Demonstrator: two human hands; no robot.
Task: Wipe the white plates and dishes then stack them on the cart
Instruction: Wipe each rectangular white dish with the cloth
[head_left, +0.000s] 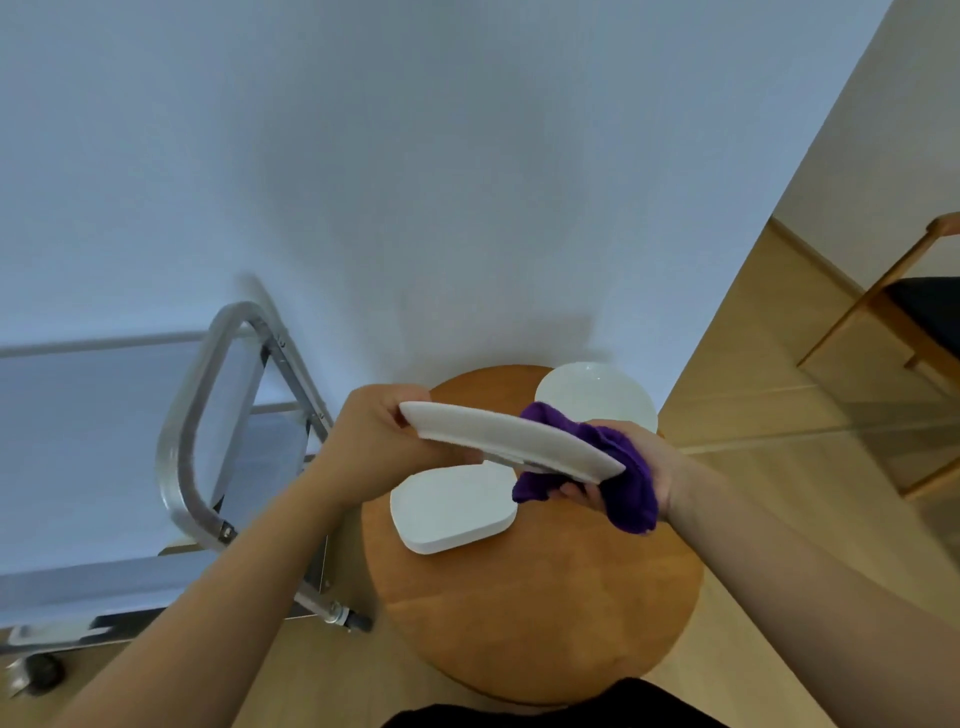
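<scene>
Both bare forearms reach forward and converge, the left hand (371, 426) curling its fingers and thumb around one end of a tilted white plate (509, 439) while the right hand (631, 470), palm turned inward, grips a bunched purple cloth (618, 467) against the plate's other end.

Both forearms are bare, with no sleeves showing. A dark black garment (550, 713) covers the torso below.
</scene>
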